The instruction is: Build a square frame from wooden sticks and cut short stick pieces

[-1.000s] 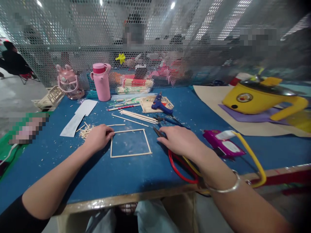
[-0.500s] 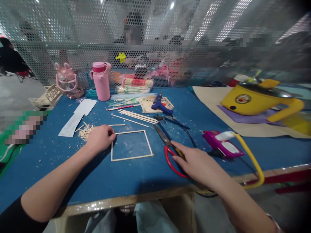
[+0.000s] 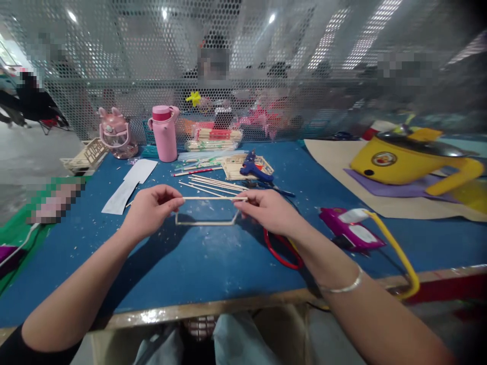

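A square frame of thin wooden sticks [image 3: 207,222] is tilted up off the blue table [image 3: 198,263], its far edge raised. My left hand [image 3: 152,210] pinches the frame's far left corner. My right hand [image 3: 268,210] pinches its far right corner. A silver bangle sits on my right wrist. Red-handled scissors [image 3: 281,251] lie under my right wrist, partly hidden. Loose wooden sticks [image 3: 213,182] lie just beyond the frame.
A blue glue gun [image 3: 254,166] rests on a stick panel. A pink bottle [image 3: 164,133], a pink cup [image 3: 116,134] and stick packets [image 3: 215,138] stand by the mesh screen. White paper strips [image 3: 129,183] lie left, a magenta packet [image 3: 352,230] right, a yellow pot [image 3: 411,157] far right.
My right hand left the scissors and moved to the frame's right corner. Both hands lifted the frame's far edge off the table. The camera tilted slightly.
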A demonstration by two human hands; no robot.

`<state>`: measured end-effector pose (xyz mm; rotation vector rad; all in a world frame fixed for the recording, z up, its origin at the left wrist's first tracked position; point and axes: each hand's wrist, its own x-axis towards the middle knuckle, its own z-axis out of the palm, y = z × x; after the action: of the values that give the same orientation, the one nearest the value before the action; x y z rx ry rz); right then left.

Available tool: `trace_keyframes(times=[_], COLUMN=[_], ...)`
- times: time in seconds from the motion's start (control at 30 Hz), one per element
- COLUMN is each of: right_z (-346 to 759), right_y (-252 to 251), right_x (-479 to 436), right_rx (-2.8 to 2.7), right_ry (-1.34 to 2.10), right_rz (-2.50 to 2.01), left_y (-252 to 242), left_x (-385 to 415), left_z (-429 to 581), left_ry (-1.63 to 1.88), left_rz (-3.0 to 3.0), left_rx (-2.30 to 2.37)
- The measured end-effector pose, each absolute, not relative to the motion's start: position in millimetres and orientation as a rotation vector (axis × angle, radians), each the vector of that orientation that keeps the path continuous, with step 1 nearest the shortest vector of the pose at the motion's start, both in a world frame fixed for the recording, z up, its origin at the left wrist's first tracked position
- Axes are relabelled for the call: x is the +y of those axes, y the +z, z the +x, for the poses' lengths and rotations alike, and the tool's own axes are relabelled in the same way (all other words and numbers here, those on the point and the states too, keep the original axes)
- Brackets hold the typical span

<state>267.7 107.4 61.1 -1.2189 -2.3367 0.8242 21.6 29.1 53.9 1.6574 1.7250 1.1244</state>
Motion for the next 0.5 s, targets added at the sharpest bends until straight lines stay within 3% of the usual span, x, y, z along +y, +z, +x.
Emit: trace_keyframes(times=[0.13,0.3,0.5], right_z=[277,296,310], right_y=[49,21,28], right_x=[101,93,87], right_rx=[-2.3,-2.617,-2.648], right_ry=[0.675,0.463,0.427], right_rz=[-1.106,-0.987,-1.051], left_y=[39,5,19], left_x=[3,-20,-9], left_z=[27,31,24], left_ry=[1.215,0.791,0.587], left_rz=[1.983,2.199,2.179], left_rx=[1.65,1.607,1.855])
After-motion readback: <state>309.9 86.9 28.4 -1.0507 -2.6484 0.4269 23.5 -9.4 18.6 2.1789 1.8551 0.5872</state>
